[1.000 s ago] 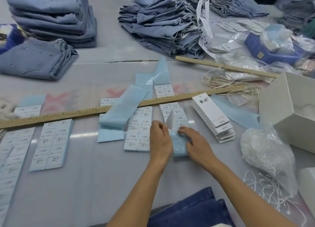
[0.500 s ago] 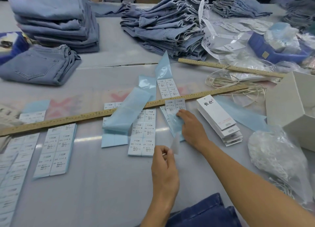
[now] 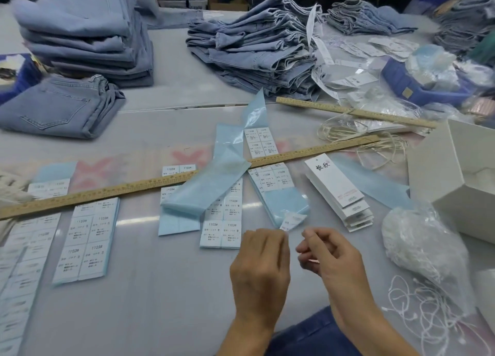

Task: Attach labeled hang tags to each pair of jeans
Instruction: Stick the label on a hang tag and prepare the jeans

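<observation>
Near the counter's [image 3: 160, 302] front edge, the left hand [image 3: 258, 264] pinches a small peeled sticker label [image 3: 292, 220] at its fingers, the label lifted just above the surface. The right hand [image 3: 330, 256] is beside it, fingers curled with thumb and forefinger pressed together; whether they grasp anything cannot be told. The stack of white hang tags [image 3: 338, 192] lies right of the hands, under the long wooden ruler [image 3: 134, 185]. Folded jeans [image 3: 251, 50] sit piled along the far edge.
</observation>
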